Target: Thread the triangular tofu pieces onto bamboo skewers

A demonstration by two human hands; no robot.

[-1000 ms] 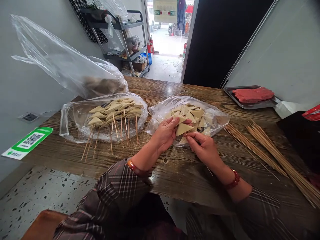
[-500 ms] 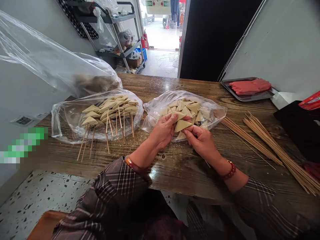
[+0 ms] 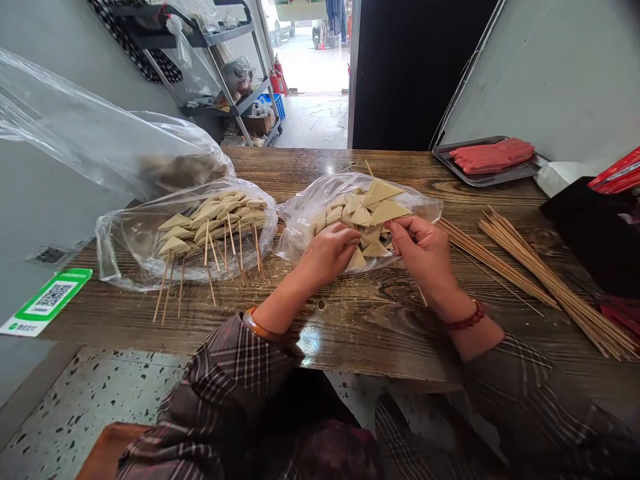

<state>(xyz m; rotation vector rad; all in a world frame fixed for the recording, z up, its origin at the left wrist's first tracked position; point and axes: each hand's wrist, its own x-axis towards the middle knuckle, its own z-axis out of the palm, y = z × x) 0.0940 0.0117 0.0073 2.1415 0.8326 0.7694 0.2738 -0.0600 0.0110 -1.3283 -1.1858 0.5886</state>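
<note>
My right hand point(image 3: 425, 253) is closed on a bamboo skewer point(image 3: 423, 295) that carries two flat, pale tan triangular pieces, which look like dried tofu point(image 3: 390, 212). The skewer's tip pokes out beyond the far piece. My left hand point(image 3: 327, 255) is at the near left edge of a heap of loose triangles point(image 3: 361, 217), its fingers bent and the thumb apart, with nothing visible between them. That heap lies on a clear plastic bag point(image 3: 300, 200). To the left, several skewered triangles point(image 3: 215, 217) rest on another clear bag point(image 3: 117, 257), their sticks pointing toward me.
Bundles of bamboo skewers point(image 3: 550, 280) lie at the right. Behind them are a dark tray point(image 3: 480, 179) with a red package point(image 3: 493, 157) and a black box point(image 3: 580, 233). A large filled plastic bag point(image 3: 175, 167) stands back left; a QR card point(image 3: 47, 303) is at the left edge.
My hands have moved apart. The right hand has shifted right and up with the skewered triangles; the left has let go of them and lowered to the heap. The view has shifted slightly.
</note>
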